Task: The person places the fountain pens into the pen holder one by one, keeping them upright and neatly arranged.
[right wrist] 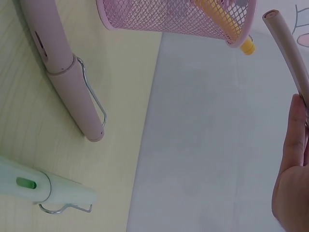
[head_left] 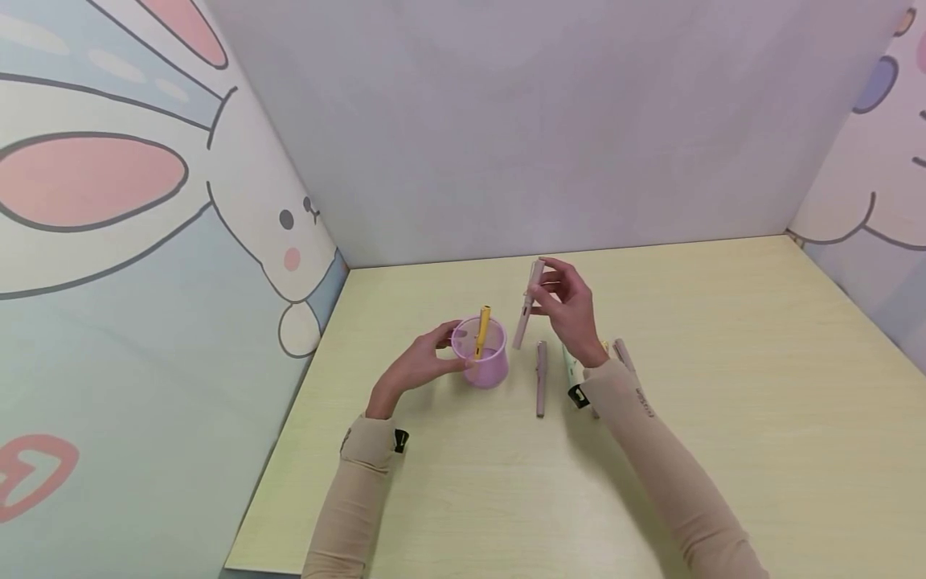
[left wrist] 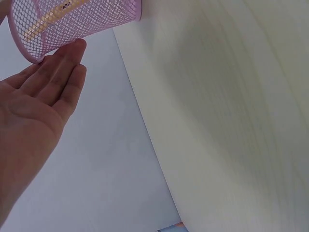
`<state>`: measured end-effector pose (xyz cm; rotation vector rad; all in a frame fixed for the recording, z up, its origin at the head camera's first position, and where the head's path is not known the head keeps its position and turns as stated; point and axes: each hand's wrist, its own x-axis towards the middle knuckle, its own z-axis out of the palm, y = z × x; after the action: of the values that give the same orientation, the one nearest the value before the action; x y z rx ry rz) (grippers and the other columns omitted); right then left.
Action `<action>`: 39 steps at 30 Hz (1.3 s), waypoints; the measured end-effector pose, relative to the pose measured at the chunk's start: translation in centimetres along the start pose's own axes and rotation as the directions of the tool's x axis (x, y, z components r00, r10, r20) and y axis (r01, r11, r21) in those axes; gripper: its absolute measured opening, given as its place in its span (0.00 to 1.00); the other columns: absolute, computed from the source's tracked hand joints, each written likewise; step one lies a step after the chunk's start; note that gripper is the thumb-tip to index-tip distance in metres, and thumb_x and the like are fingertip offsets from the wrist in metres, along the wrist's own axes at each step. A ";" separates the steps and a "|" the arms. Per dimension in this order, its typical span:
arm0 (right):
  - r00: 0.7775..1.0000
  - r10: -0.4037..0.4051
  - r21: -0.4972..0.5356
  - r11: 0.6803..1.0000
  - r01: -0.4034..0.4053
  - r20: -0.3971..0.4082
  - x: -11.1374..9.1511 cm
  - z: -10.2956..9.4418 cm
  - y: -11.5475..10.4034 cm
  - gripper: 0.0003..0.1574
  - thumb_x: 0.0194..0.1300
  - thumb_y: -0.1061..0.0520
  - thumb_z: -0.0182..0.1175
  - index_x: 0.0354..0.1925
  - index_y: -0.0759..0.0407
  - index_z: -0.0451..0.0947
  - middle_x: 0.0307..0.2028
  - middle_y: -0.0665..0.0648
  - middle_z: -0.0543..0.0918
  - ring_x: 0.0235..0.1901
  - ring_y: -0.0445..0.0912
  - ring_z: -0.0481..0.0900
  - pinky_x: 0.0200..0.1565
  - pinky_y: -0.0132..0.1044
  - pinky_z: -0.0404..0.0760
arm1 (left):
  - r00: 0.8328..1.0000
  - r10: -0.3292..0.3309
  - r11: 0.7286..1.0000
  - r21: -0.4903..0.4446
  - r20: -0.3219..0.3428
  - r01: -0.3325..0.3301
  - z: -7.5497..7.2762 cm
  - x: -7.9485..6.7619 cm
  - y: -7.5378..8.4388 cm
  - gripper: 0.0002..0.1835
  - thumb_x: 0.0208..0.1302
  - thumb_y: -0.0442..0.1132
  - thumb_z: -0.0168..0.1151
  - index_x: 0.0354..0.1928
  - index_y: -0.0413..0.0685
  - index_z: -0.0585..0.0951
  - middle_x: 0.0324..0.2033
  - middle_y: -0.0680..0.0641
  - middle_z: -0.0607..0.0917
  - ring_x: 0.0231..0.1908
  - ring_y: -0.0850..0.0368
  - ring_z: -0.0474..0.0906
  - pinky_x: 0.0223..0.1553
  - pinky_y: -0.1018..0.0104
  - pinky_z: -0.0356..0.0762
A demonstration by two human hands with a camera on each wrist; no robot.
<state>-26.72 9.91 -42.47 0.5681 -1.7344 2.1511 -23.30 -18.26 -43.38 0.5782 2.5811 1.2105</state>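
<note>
A pink mesh pen cup point(head_left: 488, 373) stands upright on the table with a yellow pen point(head_left: 483, 328) leaning in it. My left hand point(head_left: 422, 362) holds the cup at its rim, thumb on the near side and fingers on the far side. In the left wrist view the fingers point(left wrist: 63, 72) lie along the mesh wall. Just right of the cup, my right hand point(head_left: 575, 312) pinches a mauve pen point(head_left: 522, 326) near its upper end. That pen is tilted, its lower end pointing down beside the cup's rim. In the right wrist view, its free end point(right wrist: 282, 36) is close to the cup.
On the table point(head_left: 463, 498) right of the cup lie a mauve pen point(head_left: 541, 379) and a pale green pen point(head_left: 569, 363). Another mauve pen point(head_left: 623, 354) and a yellow tip point(head_left: 604, 345) are partly hidden by my right sleeve. A plain wall point(head_left: 550, 145) rises behind.
</note>
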 end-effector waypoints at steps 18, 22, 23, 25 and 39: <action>1.000 -0.011 0.039 0.999 0.011 -0.006 -0.1 1.1 -0.1 0.28 0.71 0.75 0.59 0.67 0.73 0.68 0.44 0.58 0.77 0.40 0.44 0.82 0.35 0.40 0.88 | 1.000 0.008 1.000 0.004 0.001 -0.008 0.0 0.1 -0.1 0.43 0.65 0.48 0.70 0.78 0.43 0.64 0.67 0.42 0.76 0.66 0.44 0.72 0.66 0.44 0.70; 1.000 -0.010 0.033 0.999 0.010 -0.005 -0.1 1.3 -0.1 0.28 0.71 0.74 0.59 0.67 0.72 0.68 0.45 0.59 0.77 0.41 0.44 0.81 0.35 0.39 0.88 | 1.000 0.006 1.000 -0.002 0.000 -0.006 0.0 0.0 0.0 0.43 0.65 0.49 0.70 0.78 0.43 0.64 0.67 0.41 0.76 0.66 0.43 0.72 0.66 0.43 0.70; 1.000 -0.010 0.027 1.000 0.010 -0.004 -0.1 1.4 -0.1 0.28 0.71 0.74 0.59 0.67 0.72 0.68 0.45 0.60 0.77 0.41 0.44 0.82 0.35 0.39 0.88 | 1.000 0.004 1.000 -0.002 0.000 -0.004 0.0 0.0 0.0 0.43 0.65 0.50 0.70 0.78 0.43 0.64 0.67 0.41 0.76 0.66 0.43 0.72 0.65 0.43 0.70; 1.000 -0.011 0.021 1.000 0.011 -0.003 -0.1 1.4 -0.1 0.28 0.72 0.73 0.59 0.68 0.71 0.68 0.45 0.60 0.77 0.41 0.45 0.81 0.36 0.40 0.88 | 1.000 0.007 1.000 -0.002 -0.001 -0.007 0.0 0.0 0.0 0.43 0.66 0.50 0.70 0.78 0.43 0.64 0.67 0.41 0.76 0.66 0.43 0.72 0.65 0.42 0.71; 1.000 -0.021 0.049 0.999 0.022 -0.019 -0.3 2.2 0.0 0.29 0.71 0.74 0.59 0.68 0.73 0.66 0.45 0.59 0.77 0.41 0.44 0.81 0.35 0.39 0.88 | 1.000 0.005 1.000 -0.010 0.002 -0.005 0.0 -0.1 0.0 0.43 0.65 0.49 0.70 0.78 0.43 0.64 0.68 0.41 0.75 0.67 0.42 0.71 0.66 0.41 0.69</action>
<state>-26.19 7.74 -42.24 0.5753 -1.6628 2.1826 -23.23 -18.29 -43.34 0.5834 2.5715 1.2234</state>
